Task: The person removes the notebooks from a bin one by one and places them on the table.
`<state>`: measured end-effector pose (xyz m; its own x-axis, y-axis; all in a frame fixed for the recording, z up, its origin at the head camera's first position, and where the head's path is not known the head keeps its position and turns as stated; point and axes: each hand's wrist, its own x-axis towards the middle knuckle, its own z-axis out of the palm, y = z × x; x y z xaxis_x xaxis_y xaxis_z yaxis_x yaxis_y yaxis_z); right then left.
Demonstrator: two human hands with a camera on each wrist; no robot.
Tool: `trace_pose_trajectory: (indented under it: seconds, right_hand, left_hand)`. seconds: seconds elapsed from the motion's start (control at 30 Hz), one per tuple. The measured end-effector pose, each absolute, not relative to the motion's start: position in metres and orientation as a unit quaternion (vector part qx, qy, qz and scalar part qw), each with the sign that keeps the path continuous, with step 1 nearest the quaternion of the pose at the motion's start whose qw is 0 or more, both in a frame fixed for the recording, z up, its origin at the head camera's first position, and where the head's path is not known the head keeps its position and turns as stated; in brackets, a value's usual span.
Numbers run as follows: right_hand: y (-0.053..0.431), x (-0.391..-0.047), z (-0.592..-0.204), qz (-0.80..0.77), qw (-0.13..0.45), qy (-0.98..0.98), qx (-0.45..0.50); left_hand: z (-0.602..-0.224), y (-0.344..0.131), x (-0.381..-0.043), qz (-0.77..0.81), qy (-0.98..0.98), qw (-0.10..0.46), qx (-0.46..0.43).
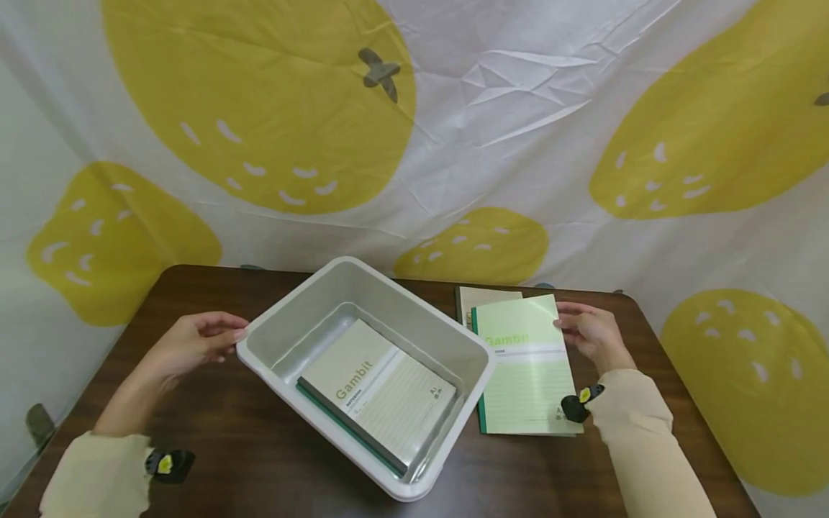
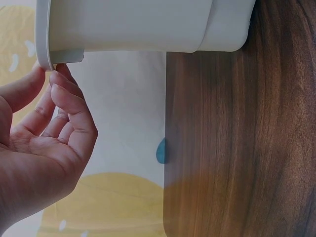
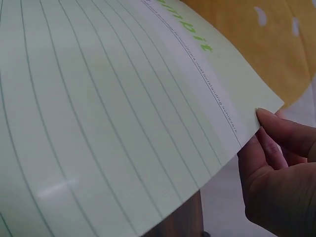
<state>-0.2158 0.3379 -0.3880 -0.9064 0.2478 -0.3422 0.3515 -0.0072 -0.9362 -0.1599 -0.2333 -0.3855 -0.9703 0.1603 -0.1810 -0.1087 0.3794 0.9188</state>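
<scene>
A: State the left grip.
B: Left hand: thumb and fingertips pinch the grey bin at its rim; a beige notebook lies inside.
A: Right grip?
B: Right hand: pinches the green notebook near its upper corner, right of the bin.
</scene>
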Motion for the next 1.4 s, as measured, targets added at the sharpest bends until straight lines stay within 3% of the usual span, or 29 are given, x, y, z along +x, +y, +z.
trace_pose_trajectory:
  seconds: [0.73,1.4]
  right_hand:
    - [0.340,-0.220,-0.423,-0.696,0.063,0.679,0.225]
    - [0.341,-0.224,-0.350,-0.735,0.152,0.660,0.047]
  left_hand:
    - [-0.385,-0.233,-0.160,0.562,0.818,0.121,0.008]
    - [-0.385,-0.233,-0.159,0.565,0.816,0.123,0.011]
